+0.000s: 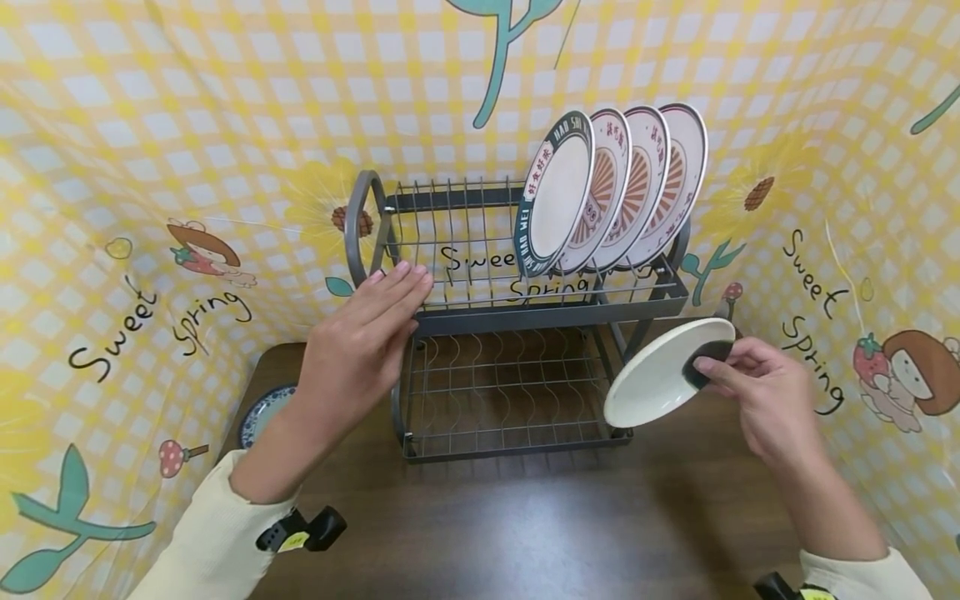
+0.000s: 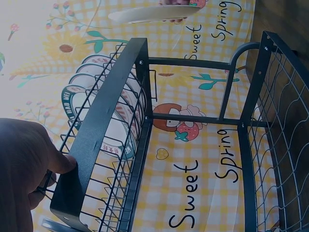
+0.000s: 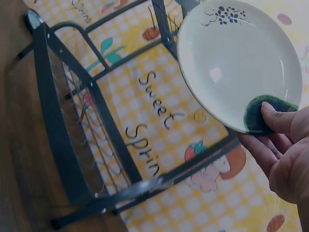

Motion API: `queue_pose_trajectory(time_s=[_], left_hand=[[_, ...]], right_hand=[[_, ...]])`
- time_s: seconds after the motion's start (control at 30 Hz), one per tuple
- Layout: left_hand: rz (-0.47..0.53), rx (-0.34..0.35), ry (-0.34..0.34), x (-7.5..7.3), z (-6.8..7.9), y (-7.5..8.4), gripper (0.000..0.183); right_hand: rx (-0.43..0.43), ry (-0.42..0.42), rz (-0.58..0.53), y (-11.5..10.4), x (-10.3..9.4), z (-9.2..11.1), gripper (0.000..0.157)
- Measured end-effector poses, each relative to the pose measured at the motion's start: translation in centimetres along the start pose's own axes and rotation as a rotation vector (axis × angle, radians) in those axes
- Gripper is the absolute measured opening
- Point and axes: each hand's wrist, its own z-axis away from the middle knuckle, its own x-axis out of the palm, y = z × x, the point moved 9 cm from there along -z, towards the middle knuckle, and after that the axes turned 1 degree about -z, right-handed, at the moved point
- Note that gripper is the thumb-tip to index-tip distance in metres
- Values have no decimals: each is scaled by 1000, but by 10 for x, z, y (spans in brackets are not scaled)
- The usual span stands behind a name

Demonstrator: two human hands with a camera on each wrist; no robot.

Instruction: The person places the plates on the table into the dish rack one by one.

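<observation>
A two-tier dark metal dish rack stands on the wooden table. My left hand holds its upper tier at the front left corner; in the left wrist view the thumb lies on the front bar and fingertips show behind the wires. To the right of the rack my right hand pinches a cream plate by its dark green rim patch, thumb on the face. The plate is tilted, clear of the table, with small dark flowers opposite the thumb. Several patterned plates stand upright in the upper tier's right half, a green-rimmed plate leftmost.
The lower tier has wavy wires and bears no dishes. A blue-patterned dish lies on the table at the left, partly hidden by my left arm. Yellow checked cloth rises behind and at both sides.
</observation>
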Motion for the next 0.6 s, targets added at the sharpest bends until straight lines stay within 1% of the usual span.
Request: queue_pose_trajectory(time_s=[0.1,0.27,0.5,0.6], left_hand=[[1,1,0,0,0,0,43],[3,1,-1,1,0,0,43],[5,-3,1,0,0,0,44],[8,-4,3,0,0,0,44]], right_hand=[[-13,-12,18,-8,12,4,17],[-29,-11,80,-22,29,11,13],[-80,-2,214,-44,54,17,18],[-113,-6,226,-53,67,17,19]])
